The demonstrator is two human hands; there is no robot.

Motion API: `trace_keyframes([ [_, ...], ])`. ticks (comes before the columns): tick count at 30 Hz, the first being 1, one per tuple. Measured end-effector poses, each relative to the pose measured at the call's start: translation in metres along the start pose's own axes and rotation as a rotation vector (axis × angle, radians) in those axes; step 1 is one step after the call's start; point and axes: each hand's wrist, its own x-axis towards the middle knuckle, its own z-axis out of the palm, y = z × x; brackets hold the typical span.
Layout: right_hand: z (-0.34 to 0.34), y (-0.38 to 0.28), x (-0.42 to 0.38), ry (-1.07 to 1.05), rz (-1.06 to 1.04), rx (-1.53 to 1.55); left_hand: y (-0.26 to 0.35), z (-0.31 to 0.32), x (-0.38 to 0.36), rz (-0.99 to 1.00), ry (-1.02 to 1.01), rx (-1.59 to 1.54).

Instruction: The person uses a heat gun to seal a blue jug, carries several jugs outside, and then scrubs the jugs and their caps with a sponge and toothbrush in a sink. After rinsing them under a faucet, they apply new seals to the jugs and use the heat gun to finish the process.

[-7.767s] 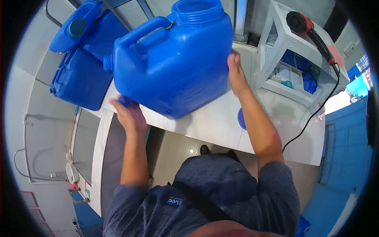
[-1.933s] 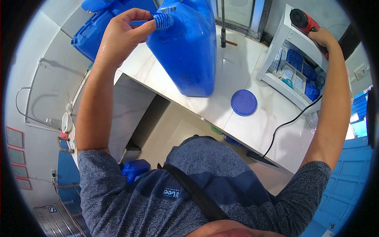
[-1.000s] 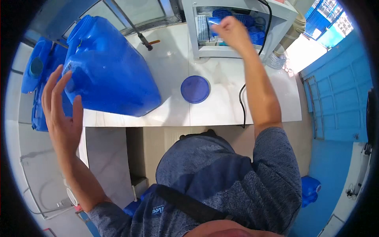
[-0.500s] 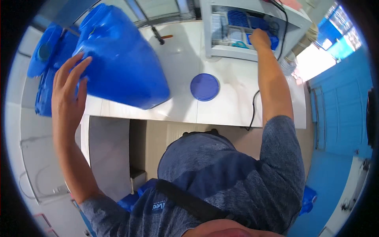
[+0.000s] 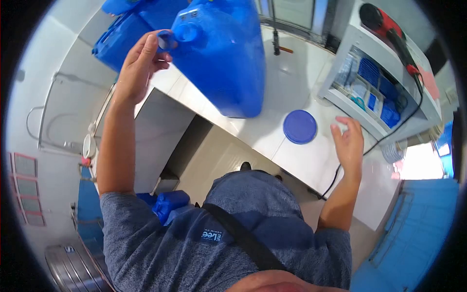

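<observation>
My left hand [image 5: 141, 63] is closed on a small blue cap [image 5: 167, 41], pinched at its edge and tilted so its hollow side shows. Beside that cap is the round spout [image 5: 188, 32] of a large blue jerrycan [image 5: 228, 63], which stands on the white counter [image 5: 262, 131]. My right hand [image 5: 349, 143] is open above the counter, fingers apart, with nothing seen in it. A round dark-blue lid [image 5: 299, 127] lies flat to the left of that hand.
More blue containers [image 5: 121, 41] stand at the left. On the right, a grey shelf unit [image 5: 350, 100] holds a blue basket [image 5: 368, 71] and small items. A red and black corded tool [image 5: 384, 24] lies on top. Its black cable [image 5: 384, 137] crosses the counter.
My right hand has come out of the shelf unit and back over the counter. My left hand has moved from the jerrycan's side to its spout, holding the cap. The view has turned left.
</observation>
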Motion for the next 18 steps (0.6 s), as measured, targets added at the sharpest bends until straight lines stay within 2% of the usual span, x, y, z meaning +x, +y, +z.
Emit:
trace_keyframes([
  [1,0.005,-0.007,-0.002,-0.092,0.027,0.135,-0.006,-0.002,-0.005,-0.049,0.006,-0.165],
  [3,0.017,-0.018,-0.002,-0.161,-0.043,0.205,-0.010,0.001,-0.020,-0.113,0.019,-0.346],
  [8,0.063,-0.060,-0.003,-0.394,-0.163,0.415,-0.031,-0.008,-0.063,-0.153,0.049,-0.461],
  [13,0.123,-0.131,-0.016,-0.643,-0.281,0.455,-0.050,-0.051,-0.114,-0.206,0.107,-0.623],
  [15,0.148,-0.163,-0.023,-0.812,-0.319,0.438,-0.061,-0.076,-0.133,-0.212,0.117,-0.684],
  [18,0.193,-0.214,-0.032,-0.921,-0.364,0.404,-0.082,-0.120,-0.165,-0.211,0.133,-0.941],
])
